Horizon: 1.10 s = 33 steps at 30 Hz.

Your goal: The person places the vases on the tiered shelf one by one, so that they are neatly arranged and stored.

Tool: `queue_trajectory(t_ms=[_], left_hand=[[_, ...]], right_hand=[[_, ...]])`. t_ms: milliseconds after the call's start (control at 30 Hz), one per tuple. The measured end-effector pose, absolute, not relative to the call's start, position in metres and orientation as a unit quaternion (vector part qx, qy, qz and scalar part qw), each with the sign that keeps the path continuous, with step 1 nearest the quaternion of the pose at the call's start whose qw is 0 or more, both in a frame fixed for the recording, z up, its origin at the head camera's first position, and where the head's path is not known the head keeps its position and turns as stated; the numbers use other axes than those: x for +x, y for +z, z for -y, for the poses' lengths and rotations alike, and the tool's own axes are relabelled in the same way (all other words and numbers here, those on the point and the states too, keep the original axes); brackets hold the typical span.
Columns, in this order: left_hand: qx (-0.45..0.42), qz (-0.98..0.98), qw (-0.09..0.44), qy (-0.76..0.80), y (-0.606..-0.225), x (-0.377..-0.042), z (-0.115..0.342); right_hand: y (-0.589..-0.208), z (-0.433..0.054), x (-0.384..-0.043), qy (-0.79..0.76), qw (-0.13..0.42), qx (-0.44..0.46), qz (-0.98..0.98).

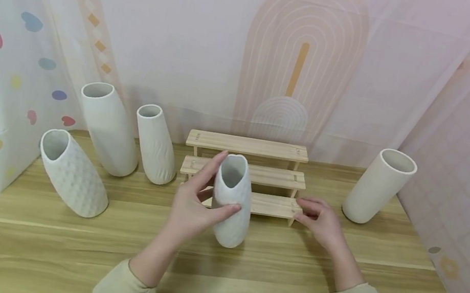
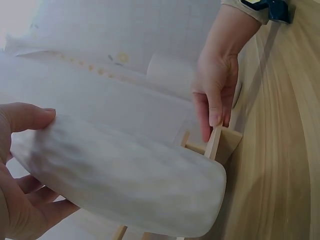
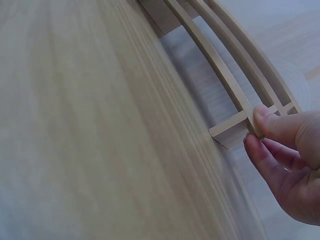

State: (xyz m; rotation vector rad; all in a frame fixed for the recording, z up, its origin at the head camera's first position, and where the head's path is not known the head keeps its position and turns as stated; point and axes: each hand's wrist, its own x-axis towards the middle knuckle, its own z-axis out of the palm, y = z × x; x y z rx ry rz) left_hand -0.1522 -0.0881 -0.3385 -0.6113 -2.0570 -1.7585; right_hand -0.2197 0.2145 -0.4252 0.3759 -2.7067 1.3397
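Note:
A white vase (image 1: 233, 219) with a dimpled surface and a notched rim is held by my left hand (image 1: 194, 207), thumb on its near side and fingers round the far left. In the left wrist view the vase (image 2: 135, 175) spans much of the picture, its base toward the wooden rack. My right hand (image 1: 320, 223) pinches the right end of the lowest shelf of a three-tier wooden rack (image 1: 274, 206). The right wrist view shows thumb and fingertips on either face of that shelf end (image 3: 250, 120). The vase hides part of the rack's lower left.
On the left stand a tall smooth vase (image 1: 108, 133), a slimmer ridged vase (image 1: 156, 149) and a dimpled vase (image 1: 77, 180). A cylindrical vase (image 1: 377, 191) stands at the right. A patterned curtain (image 1: 180, 28) hangs behind the wooden table (image 1: 238, 292).

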Motion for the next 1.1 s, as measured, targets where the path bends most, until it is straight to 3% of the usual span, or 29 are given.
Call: queue_trajectory(t_ms=[567, 1100], left_hand=[[-0.239, 0.715, 0.158, -0.638, -0.326, -0.184, 0.041], [-0.228, 0.729, 0.172, -0.622, -0.33, -0.218, 0.018]], right_hand=[[-0.423, -0.217, -0.222, 0.427, 0.045, 0.143, 0.892], [-0.419, -0.228, -0.231, 0.441, -0.012, 0.171, 0.881]])
